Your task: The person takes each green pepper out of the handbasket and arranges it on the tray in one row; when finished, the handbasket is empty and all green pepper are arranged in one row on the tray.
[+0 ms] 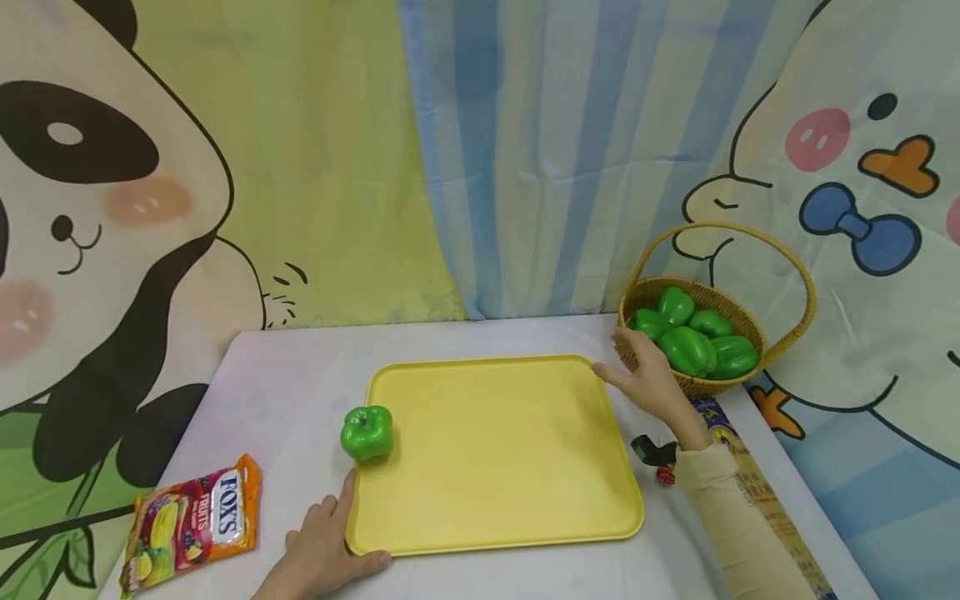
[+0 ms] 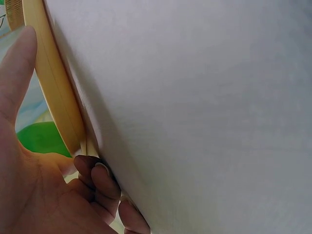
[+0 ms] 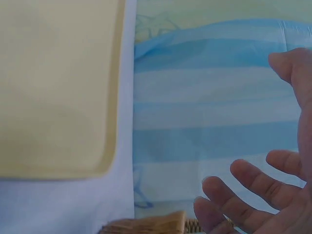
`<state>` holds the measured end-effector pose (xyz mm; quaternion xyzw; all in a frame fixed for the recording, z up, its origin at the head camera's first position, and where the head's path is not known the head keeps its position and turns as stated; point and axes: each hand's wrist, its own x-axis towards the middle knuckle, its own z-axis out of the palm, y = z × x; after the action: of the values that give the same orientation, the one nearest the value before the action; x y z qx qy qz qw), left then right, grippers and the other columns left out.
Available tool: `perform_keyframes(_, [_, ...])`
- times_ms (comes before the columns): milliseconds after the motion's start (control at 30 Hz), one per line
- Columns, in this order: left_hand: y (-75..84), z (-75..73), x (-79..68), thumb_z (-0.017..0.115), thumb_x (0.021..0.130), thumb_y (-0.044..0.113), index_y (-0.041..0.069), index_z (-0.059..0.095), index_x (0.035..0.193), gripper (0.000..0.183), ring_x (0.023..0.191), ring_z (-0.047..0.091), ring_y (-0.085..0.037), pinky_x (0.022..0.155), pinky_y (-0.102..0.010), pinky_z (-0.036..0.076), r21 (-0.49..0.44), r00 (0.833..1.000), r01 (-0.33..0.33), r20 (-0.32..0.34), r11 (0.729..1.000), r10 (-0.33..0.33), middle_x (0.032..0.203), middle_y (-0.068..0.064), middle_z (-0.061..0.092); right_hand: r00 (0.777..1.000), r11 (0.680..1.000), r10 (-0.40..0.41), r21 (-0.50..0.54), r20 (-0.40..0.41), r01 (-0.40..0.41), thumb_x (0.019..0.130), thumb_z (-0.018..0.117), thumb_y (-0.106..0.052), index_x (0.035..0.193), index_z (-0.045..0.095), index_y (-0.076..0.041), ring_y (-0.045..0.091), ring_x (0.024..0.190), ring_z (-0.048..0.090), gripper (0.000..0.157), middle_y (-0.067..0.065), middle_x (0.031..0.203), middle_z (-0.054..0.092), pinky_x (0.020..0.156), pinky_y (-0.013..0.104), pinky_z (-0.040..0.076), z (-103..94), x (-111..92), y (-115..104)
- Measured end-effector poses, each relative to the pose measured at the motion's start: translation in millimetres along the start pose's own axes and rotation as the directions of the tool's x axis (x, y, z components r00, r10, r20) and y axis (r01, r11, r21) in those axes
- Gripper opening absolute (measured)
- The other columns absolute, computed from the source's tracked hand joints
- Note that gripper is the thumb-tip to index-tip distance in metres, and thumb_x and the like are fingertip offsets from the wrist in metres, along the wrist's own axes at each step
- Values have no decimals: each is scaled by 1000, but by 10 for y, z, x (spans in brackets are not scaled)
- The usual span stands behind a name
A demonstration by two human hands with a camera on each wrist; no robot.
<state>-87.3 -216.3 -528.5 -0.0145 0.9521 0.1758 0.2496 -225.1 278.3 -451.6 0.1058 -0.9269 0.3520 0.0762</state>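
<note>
Your right hand (image 1: 649, 380), fingers apart, partly hides the basket (image 1: 694, 386); your left hand (image 1: 321, 542), thumb and pointer apart, touches a tray (image 1: 487, 458) on white cloth (image 1: 292, 383).

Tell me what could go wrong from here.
The lone green pepper sits at the left rim of the yellow tray and might roll if the left hand nudges the tray. The wicker basket stands near the right edge of the table and could tip, spilling its peppers, if the nearby right hand bumps it.
</note>
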Motion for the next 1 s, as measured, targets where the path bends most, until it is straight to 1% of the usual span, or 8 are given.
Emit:
perform_keyframes(100, [-4, 5, 5, 77, 57, 82, 12, 10, 162, 143, 91, 43, -23, 71, -48, 38, 2, 1000, 0, 7, 1000, 0, 101, -6, 51, 999, 999, 2, -33, -42, -4, 93, 72, -35, 148, 40, 2, 44, 125, 50, 73, 27, 140, 49, 97, 62, 42, -91, -13, 48])
perform_keyframes(200, [-6, 7, 10, 77, 57, 81, 11, 10, 162, 143, 92, 44, -24, 71, -49, 38, 0, 1000, 1, 15, 1000, -1, 102, -6, 51, 997, 998, 7, -61, -81, -12, 93, 72, -35, 148, 40, 2, 45, 125, 50, 73, 27, 139, 49, 96, 61, 43, -172, -18, 97])
perform_keyframes(333, [-10, 10, 17, 77, 57, 82, 12, 10, 162, 143, 92, 43, -23, 72, -49, 38, -6, 1000, 3, 17, 1000, -3, 103, -6, 51, 993, 997, 32, -61, -115, -39, 95, 69, -36, 148, 38, 2, 45, 125, 50, 73, 27, 138, 49, 96, 61, 44, -287, -27, 161])
perform_keyframes(433, [-19, 13, 19, 77, 57, 82, 13, 9, 163, 143, 91, 43, -23, 71, -48, 38, -8, 1000, -3, 8, 1000, 3, 103, -6, 51, 988, 997, 49, -53, -149, -58, 95, 69, -35, 147, 39, 3, 48, 124, 50, 70, 29, 138, 49, 96, 63, 44, -374, -36, 214])
perform_keyframes(533, [-29, 14, 19, 76, 57, 82, 13, 8, 163, 144, 90, 43, -23, 69, -48, 37, -11, 1000, -6, 0, 1000, 6, 102, -6, 51, 980, 993, 69, -77, -184, -84, 96, 68, -37, 145, 42, 5, 49, 122, 50, 69, 30, 138, 48, 95, 63, 43, -455, -42, 263])
perform_keyframes(767, [-31, 21, 21, 76, 55, 84, 12, 11, 162, 145, 90, 43, -23, 71, -50, 39, -15, 1000, 4, 6, 1000, -3, 101, -6, 51, 965, 977, 162, -105, -207, -187, 97, 64, -46, 149, 37, 5, 49, 124, 48, 77, 32, 142, 43, 95, 64, 42, -592, -72, 376])
perform_keyframes(867, [-26, 15, 19, 77, 55, 83, 12, 11, 162, 144, 91, 43, -24, 71, -50, 39, -15, 1000, 7, 13, 1000, -7, 101, -6, 50, 961, 973, 182, -101, -206, -206, 97, 62, -47, 150, 35, 6, 50, 124, 46, 79, 34, 143, 41, 95, 66, 40, -625, -86, 423])
perform_keyframes(1000, [-17, 7, 12, 77, 56, 82, 11, 10, 162, 144, 91, 43, -24, 70, -49, 38, -13, 1000, 1, 7, 1000, 0, 101, -6, 50, 958, 973, 193, -86, -212, -215, 97, 61, -47, 151, 34, 6, 51, 127, 42, 80, 35, 143, 41, 97, 66, 37, -664, -92, 495])
